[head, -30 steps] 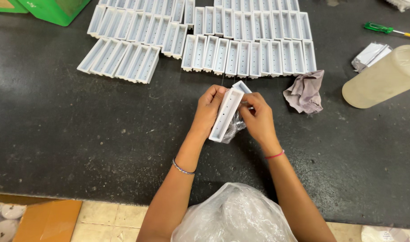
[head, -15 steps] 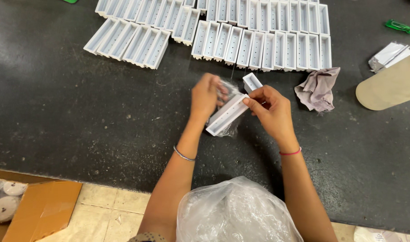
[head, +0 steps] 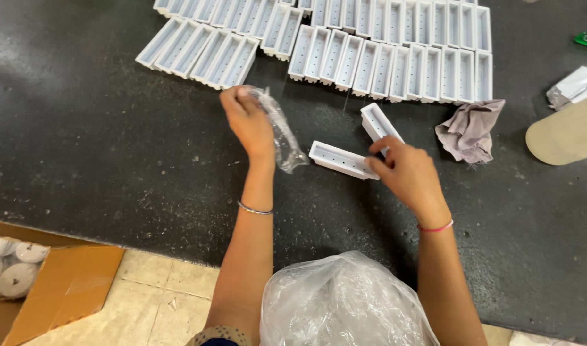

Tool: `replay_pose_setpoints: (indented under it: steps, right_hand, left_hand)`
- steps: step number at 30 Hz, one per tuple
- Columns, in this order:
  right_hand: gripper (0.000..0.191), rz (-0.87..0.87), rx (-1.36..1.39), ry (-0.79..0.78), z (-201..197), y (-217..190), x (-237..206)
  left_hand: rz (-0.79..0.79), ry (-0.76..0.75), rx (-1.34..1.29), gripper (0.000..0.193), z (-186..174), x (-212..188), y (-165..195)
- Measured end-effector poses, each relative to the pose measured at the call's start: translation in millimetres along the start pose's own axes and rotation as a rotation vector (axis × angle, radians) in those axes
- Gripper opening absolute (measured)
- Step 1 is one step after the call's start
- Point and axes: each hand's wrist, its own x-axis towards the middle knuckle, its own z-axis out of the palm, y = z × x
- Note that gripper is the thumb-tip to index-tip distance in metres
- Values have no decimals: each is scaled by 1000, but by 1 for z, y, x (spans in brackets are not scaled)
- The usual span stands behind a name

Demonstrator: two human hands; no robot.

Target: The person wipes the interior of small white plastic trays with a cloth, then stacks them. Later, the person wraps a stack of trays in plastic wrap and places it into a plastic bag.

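My left hand [head: 247, 122] is raised over the dark table [head: 82, 147] and pinches a crumpled clear plastic wrapper [head: 280, 131] that hangs down to the right of it. My right hand [head: 405, 173] grips one end of a long white plastic tray [head: 341, 159], which lies almost level just above the table. A second white tray [head: 378, 123] lies on the table right behind my right hand, touching its fingers. The wrapper's lower tip hangs near the held tray's left end.
Several rows of the same white trays [head: 370, 45] lie at the back of the table. A grey rag [head: 471, 128] lies to the right, beside a beige cylinder [head: 566, 134]. A clear plastic bag [head: 344, 301] sits at my lap; a cardboard box [head: 50, 282] stands on the floor at left.
My left hand has pulled the clear wrapper off the white tray and moved up and left. My right hand keeps the bare tray and has lowered it.
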Motion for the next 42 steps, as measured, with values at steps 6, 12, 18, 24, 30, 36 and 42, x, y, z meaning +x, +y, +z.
replay_pose_setpoints:
  steps: [6, 12, 18, 24, 30, 36, 42]
  right_hand:
    - [62, -267, 377, 99, 28, -37, -11]
    - [34, 45, 1051, -222, 74, -27, -7]
    - [17, -45, 1414, 284, 60, 17, 11]
    - [33, -448, 466, 400, 49, -4, -17]
    - [44, -538, 99, 362, 36, -39, -49]
    - [34, -362, 40, 303, -10, -59, -87]
    - [28, -454, 22, 102, -56, -94, -155]
  left_hand:
    - [59, -192, -250, 16, 14, -21, 27]
    - [-213, -589, -553, 18, 29, -52, 49]
    - [-66, -974, -402, 11, 14, -47, 47]
    - [-142, -1253, -512, 8, 8, -68, 40]
    - [-474, -1403, -740, 23, -8, -67, 39]
    - [-334, -1430, -531, 44, -41, -52, 78]
    - [-179, -1575, 179, 64, -115, -50, 148]
